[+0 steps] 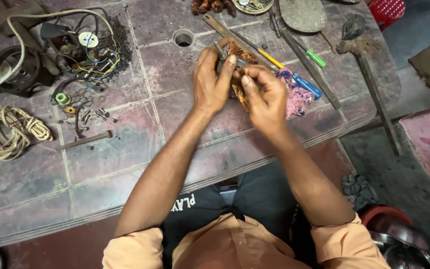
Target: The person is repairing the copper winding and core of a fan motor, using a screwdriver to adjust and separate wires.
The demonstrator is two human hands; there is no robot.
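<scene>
A copper-wound motor part [236,69] is held above the bench [125,149] between both hands. The left hand [214,79] is closed on its metal shaft [221,51], whose long axis runs toward 11 o'clock. The right hand [265,94], fingers pinched shut on the windings, lies at 4 o'clock.

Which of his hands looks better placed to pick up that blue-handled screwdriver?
Probably the right hand: the blue-handled screwdriver lies just beyond it on the table, while the left hand is farther off, gripping the copper-wound part.
</scene>
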